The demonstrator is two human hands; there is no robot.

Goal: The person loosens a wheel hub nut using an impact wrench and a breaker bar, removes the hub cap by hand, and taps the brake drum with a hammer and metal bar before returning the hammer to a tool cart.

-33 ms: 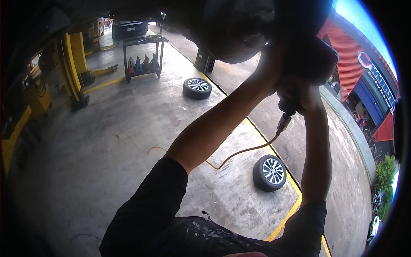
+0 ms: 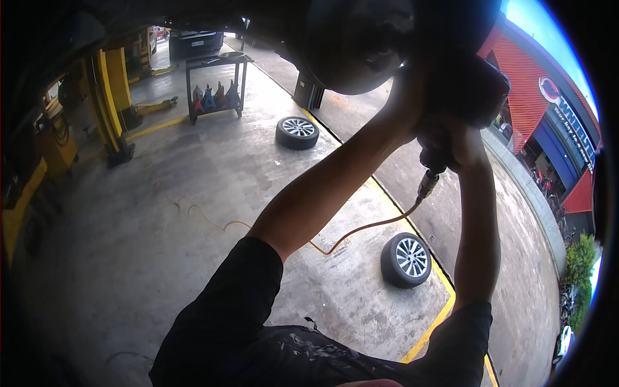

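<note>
Overhead, both my raised arms reach to a dark air impact wrench [image 2: 485, 90]. My right hand [image 2: 465, 143] is closed around its handle. My left hand [image 2: 407, 106] is pressed to the front part of the tool, gripping it, though shadow hides most of its fingers. An orange air hose [image 2: 367, 227] runs from a metal coupling [image 2: 427, 186] at the handle's base down to the floor. Left of the tool is a dark, round brake disc [image 2: 354, 55] under the raised vehicle. The tool's tip is lost in the dark.
Two wheels [image 2: 406, 260] [image 2: 297, 133] lie flat on the concrete floor beside a yellow line. Farther back stands a dark tool cart [image 2: 216, 90] with jack stands on its lower shelf. A yellow lift post [image 2: 103, 103] rises at the left. A red building [image 2: 516, 71] stands outside, right.
</note>
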